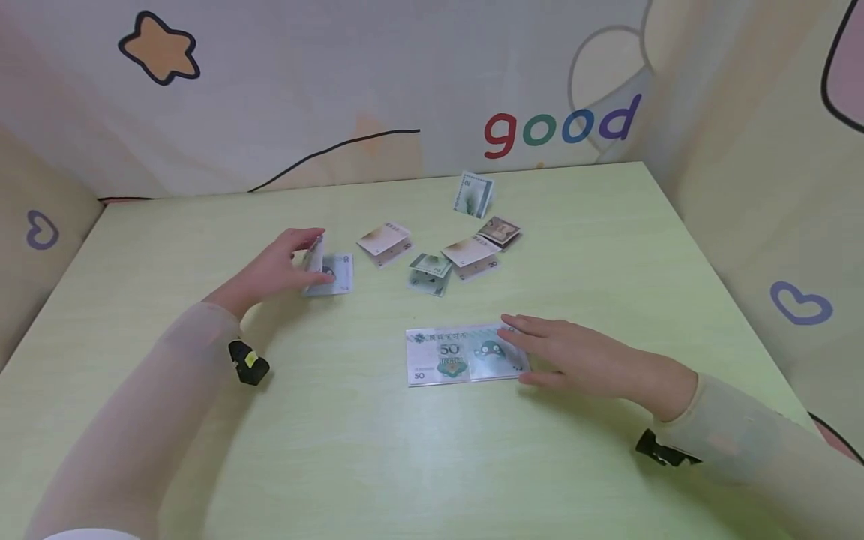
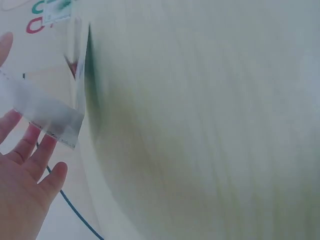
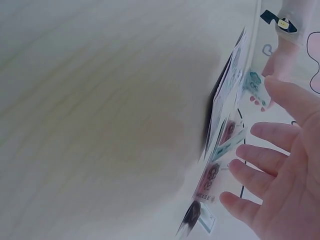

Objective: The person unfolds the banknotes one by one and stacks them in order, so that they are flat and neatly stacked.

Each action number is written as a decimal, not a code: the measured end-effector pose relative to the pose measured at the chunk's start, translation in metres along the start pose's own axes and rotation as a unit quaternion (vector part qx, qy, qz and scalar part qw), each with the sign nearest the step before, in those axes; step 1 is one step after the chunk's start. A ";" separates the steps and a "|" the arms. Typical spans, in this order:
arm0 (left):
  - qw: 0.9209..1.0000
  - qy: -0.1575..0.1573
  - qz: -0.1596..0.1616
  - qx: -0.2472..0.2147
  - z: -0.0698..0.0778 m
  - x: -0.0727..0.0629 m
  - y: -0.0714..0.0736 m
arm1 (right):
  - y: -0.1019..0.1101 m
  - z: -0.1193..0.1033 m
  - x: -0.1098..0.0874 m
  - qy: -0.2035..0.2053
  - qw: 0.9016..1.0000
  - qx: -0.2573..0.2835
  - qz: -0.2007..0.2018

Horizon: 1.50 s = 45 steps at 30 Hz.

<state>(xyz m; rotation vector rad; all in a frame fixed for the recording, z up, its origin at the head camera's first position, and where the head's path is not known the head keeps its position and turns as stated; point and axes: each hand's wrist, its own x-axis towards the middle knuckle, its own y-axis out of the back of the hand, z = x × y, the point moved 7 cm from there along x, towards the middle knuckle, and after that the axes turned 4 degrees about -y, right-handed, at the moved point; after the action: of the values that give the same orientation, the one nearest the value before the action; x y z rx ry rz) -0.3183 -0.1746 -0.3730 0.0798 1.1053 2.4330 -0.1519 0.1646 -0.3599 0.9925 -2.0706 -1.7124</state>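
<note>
At the left of the head view my left hand (image 1: 273, 270) holds a folded banknote (image 1: 342, 271), its thumb on the near side and its fingers on the far side of the raised half. The left wrist view shows the fingers of the left hand (image 2: 30, 165) along the edge of that raised flap (image 2: 50, 117). My right hand (image 1: 580, 352) reaches over the right end of a flat stack of 50 notes (image 1: 452, 364), its fingers straight and slightly spread. From the right wrist, the right hand (image 3: 285, 170) shows with nothing between its fingers, beside the stack (image 3: 227, 92).
Behind the stack stand several folded notes: a pinkish one (image 1: 386, 241), a green one (image 1: 430, 270), another pinkish one (image 1: 470, 253), a brown one (image 1: 501, 231) and a tall green one (image 1: 473, 195) near the back edge. Printed curtains (image 1: 324, 82) enclose the pale wooden table (image 1: 351, 450).
</note>
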 end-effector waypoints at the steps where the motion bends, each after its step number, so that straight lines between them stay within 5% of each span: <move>1: 1.000 -0.002 0.005 -0.015 0.001 -0.003 0.001 | 0.000 0.000 0.001 0.000 1.000 0.002 0.001; 13: 0.989 -0.026 0.049 -0.134 0.014 -0.030 0.009 | 0.003 -0.006 0.005 0.008 1.000 0.014 0.014; 26: 0.969 -0.048 0.056 -0.234 0.050 -0.046 0.001 | 0.007 -0.004 0.010 -0.017 0.998 0.055 0.008; 35: 0.947 -0.096 0.056 -0.300 0.086 -0.053 -0.009 | 0.009 -0.003 0.017 -0.046 0.995 0.090 0.009; 45: 0.923 -0.142 0.022 -0.356 0.117 -0.049 -0.040 | 0.014 -0.007 0.026 -0.074 0.989 0.126 0.022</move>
<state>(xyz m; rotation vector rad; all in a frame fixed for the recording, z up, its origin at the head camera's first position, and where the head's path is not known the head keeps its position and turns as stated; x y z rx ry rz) -0.2314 -0.0920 -0.3164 0.2140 0.0606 2.6020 -0.1714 0.1433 -0.3506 0.9034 -2.4319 -1.5748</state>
